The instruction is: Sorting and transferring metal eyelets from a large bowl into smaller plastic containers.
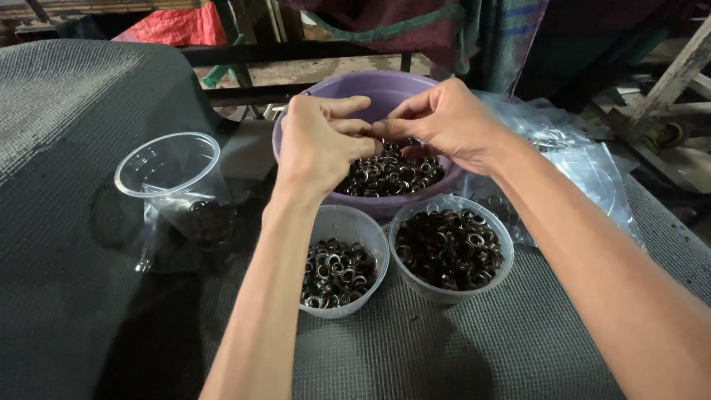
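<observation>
My left hand [320,141] and my right hand [443,122] meet fingertip to fingertip over a purple bowl [374,87] that holds several small dark metal rings [392,174]. The fingers of both hands pinch together at one spot; whatever small piece sits between them is hidden. In front of the bowl stand two clear plastic cups of the same rings, a left cup [342,272] about half full and a right cup [450,250] filled nearly to the rim.
A third clear cup [172,181] lies tilted on its side at the left, a few rings inside. Clear plastic bags [574,159] lie to the right of the bowl. Everything rests on a grey woven mat [67,244]. Wooden and metal frames stand behind.
</observation>
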